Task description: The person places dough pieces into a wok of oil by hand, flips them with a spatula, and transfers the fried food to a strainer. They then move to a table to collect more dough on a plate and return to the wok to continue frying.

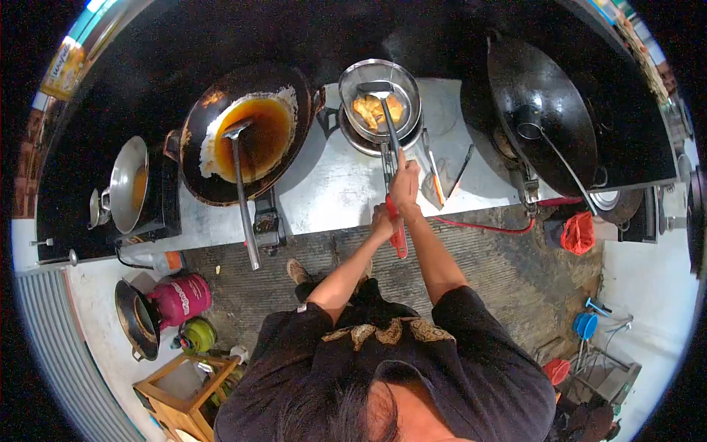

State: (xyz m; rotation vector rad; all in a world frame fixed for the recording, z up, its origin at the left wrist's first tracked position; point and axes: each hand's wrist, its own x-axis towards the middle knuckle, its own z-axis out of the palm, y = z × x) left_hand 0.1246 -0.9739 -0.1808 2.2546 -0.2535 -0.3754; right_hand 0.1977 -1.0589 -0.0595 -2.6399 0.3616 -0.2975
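Note:
My left hand [384, 220] is closed around the red handle of a metal strainer [346, 82]. The strainer's round basket rests over or just above a metal pot [355, 140] on the counter. Golden-brown fried pieces [366, 112] lie in the basket; their exact kind is not clear. My right hand [404, 184] grips the dark handle of a spatula [390, 124], whose flat black head is at the pieces. Just right of my hands, tongs [433, 169] with an orange part lie on the counter beside a thin dark utensil [462, 169].
On the left a wok [193, 166] holds brown oil with a metal turner [241, 184] in it. A large dark wok [541, 88] with a ladle [529, 127] stands right. The metal counter [309, 210] runs between. A pink gas cylinder [180, 300] is on the floor.

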